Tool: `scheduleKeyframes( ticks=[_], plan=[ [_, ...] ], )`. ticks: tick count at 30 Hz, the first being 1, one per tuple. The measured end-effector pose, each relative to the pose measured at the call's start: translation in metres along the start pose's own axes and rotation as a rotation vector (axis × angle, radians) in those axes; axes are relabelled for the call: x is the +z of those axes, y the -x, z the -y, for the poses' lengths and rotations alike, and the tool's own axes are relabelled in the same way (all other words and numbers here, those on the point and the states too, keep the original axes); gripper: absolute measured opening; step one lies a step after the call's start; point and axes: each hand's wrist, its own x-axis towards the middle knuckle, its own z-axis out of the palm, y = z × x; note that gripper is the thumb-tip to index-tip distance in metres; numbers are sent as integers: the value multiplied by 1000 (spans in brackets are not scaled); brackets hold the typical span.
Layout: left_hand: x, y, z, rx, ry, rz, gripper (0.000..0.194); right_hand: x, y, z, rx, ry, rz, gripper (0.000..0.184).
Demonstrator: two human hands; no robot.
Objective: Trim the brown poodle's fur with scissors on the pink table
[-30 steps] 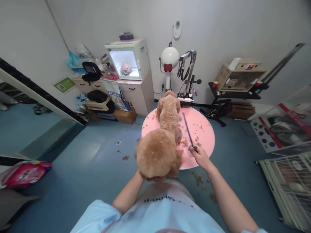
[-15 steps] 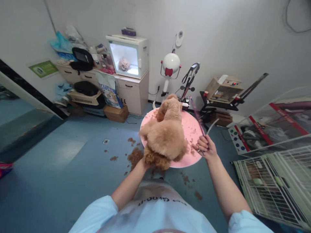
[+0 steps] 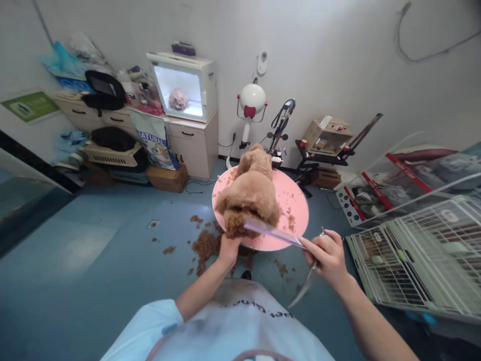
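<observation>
A light brown curly-haired dog (image 3: 251, 191) is on a round pink table (image 3: 298, 203), its rear toward me. My left hand (image 3: 229, 249) grips a fluffy, darker hind leg (image 3: 235, 224) from below; the fur hides most of its fingers. In my right hand (image 3: 326, 253) is a purple comb (image 3: 274, 233), pointing left with its far end against the leg's fur. A pair of curved scissors (image 3: 302, 292) also hangs from that hand, blades downward, with a finger loop showing.
Hair clippings (image 3: 206, 246) lie on the blue floor and the tabletop. Behind the table stand a white dryer (image 3: 253, 99) and a black stand (image 3: 281, 123). Wire cages (image 3: 409, 255) are at right; a cabinet (image 3: 193, 150) and food bag (image 3: 154, 138) are at left.
My right hand has swung the comb from upright beside the table to lie leftward across to the leg. The scissors now hang downward. My left hand has shifted slightly, raising the leg's fur.
</observation>
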Motion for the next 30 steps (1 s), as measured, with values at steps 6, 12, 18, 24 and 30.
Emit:
scheduleKeyframes(
  ticks=[6,12,18,24,30],
  plan=[
    [10,-3,-31,-9,7,66,17,1,-70,4,-107,222,113,21],
    [-4,0,-21,-11,-38,57,22,13,-111,-37,564,-311,311,34],
    [-7,1,-1,7,-66,3,20,46,-126,-70,865,-1193,416,47],
    [5,4,26,53,-42,-115,34,76,-116,-116,920,-1459,605,47],
    [20,9,40,116,-20,-279,31,103,-101,-142,996,-1648,666,50]
  ],
)
